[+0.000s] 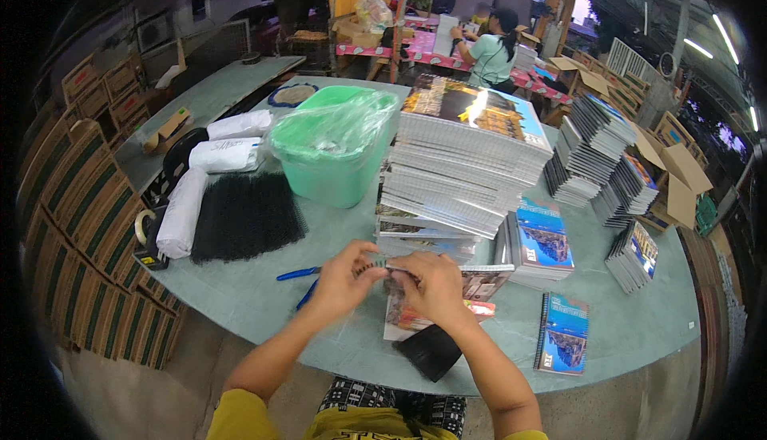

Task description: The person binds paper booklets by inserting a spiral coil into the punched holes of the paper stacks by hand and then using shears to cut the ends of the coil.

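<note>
Both my hands meet at the near middle of the table over a picture-printed book, held up on its edge. My left hand pinches at the book's left end, where a short dark striped piece like a binding coil shows between the fingers. My right hand is closed on the book's upper left edge. Beneath lie another printed book or sheets and a flat black piece near the table edge. Blue-handled pliers lie beside my left hand, partly hidden by it.
A tall stack of books stands just beyond my hands. Left are a green bin under clear plastic, black coils and white rolls. A blue spiral-bound book lies right. Further back sits a person.
</note>
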